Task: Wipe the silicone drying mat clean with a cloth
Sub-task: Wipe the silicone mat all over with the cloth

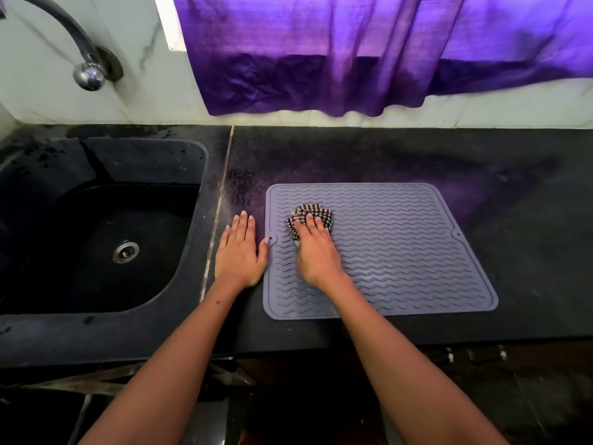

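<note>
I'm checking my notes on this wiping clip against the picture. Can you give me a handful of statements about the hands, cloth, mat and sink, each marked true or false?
1. The right hand presses a checked cloth onto the mat. True.
2. The left hand lies in the sink. False: it lies flat on the counter beside the mat's left edge, its thumb touching that edge.
3. The cloth is on the mat's right half. False: it is on the left half, toward the far side.
4. The sink lies to the left of the mat. True.
5. Dishes stand on the mat. False: only the cloth and hand are on it.
</note>
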{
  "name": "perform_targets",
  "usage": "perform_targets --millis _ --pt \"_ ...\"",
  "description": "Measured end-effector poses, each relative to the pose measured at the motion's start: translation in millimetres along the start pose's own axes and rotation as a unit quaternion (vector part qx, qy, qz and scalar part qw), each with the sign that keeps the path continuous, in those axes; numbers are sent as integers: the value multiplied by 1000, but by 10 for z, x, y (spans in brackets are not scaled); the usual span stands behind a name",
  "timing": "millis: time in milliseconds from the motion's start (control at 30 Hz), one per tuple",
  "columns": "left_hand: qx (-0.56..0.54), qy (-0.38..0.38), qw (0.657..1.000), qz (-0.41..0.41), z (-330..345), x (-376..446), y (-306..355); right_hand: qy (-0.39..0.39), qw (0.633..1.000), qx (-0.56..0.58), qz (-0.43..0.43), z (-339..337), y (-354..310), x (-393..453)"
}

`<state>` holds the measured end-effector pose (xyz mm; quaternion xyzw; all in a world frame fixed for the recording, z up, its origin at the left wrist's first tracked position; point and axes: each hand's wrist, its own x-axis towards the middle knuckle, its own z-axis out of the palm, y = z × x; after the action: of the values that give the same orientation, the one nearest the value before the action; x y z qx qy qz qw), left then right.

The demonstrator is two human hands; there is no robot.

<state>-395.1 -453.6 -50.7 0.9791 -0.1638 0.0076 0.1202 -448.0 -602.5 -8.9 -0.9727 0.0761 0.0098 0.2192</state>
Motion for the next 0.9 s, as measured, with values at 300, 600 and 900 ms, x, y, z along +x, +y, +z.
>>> perform_targets --millis 300,600,900 --pt "-16 -2 1000 -1 -27 -20 -1 48 954 288 63 -248 -218 -62" --pt "-4 -3 1000 4 -37 -15 15 7 994 -76 -83 252 -191 -234" --pt "10 -41 999 5 -68 1 13 -155 911 378 64 -455 -97 44"
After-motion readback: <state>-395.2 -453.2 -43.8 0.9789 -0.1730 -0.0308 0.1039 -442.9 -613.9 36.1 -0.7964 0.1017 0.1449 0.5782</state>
